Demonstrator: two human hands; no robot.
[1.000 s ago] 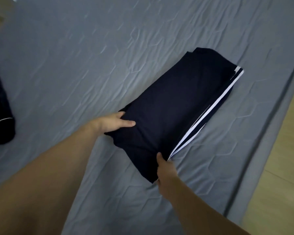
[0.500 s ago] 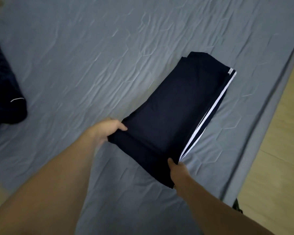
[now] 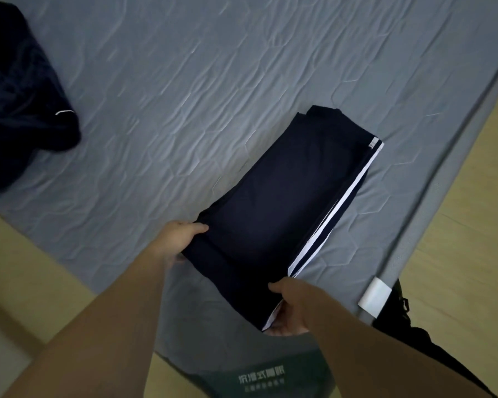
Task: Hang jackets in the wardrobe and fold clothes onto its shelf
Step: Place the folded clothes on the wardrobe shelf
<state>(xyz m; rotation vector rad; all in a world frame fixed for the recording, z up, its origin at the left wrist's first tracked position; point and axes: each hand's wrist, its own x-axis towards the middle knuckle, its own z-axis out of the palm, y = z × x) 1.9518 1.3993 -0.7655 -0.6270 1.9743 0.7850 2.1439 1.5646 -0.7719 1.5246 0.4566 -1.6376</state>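
Gripped near end of folded navy track pants (image 3: 273, 214) w/ both hands: left hand (image 3: 176, 242) pinched left corner, thumb on top; right hand (image 3: 295, 308) held striped right corner, thumb on top, fingers under. Lay on grey mattress (image 3: 213, 96). 1 pants w/ 2 white stripes, 1 dark garment (image 3: 20, 101) far left, 2 hands.

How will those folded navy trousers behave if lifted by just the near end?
Probably floppy: the trousers are soft cloth, and the end gripped by the left hand and right hand already bends. The far end would likely sag and the folds open. They look light, and may slide easily over the smooth mattress.
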